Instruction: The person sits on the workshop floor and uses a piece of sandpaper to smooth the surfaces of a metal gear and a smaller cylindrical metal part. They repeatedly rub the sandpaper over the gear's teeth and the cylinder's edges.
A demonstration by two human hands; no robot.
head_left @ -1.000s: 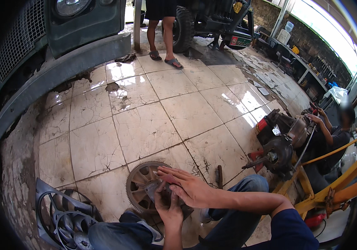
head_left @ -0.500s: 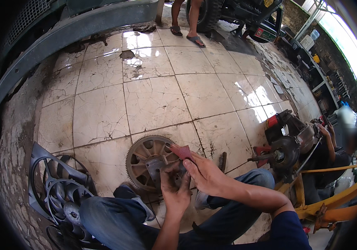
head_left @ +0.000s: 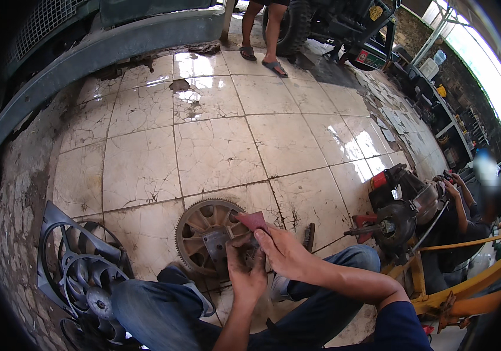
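My right hand [head_left: 284, 250] pinches a folded piece of reddish sandpaper [head_left: 254, 222], its corner sticking out past the fingers. Against it, my left hand [head_left: 247, 270] is curled with the thumb raised, its fingers darkened with grime. What the left fingers grip, a small dark part perhaps, is mostly hidden between the two hands. Just beyond lies a rusty toothed flywheel [head_left: 195, 231] on the tiles, its right side covered by my hands. A grey metal plate with holes [head_left: 215, 245] sits over the wheel's middle, beside my left fingers.
Black fan shrouds with fans [head_left: 83, 275] stand at my left knee. A dark brush-like strip [head_left: 309, 237] lies right of the hands. To the right are a greasy machine assembly [head_left: 391, 222], a yellow frame [head_left: 437, 301] and a crouching co-worker [head_left: 467, 216]. Another person's feet [head_left: 274, 68] stand ahead.
The view has tilted slightly, so the floor and flywheel sit lower in the picture. The sandpaper has shifted a little downward and turned; both hands keep nearly the same hold.
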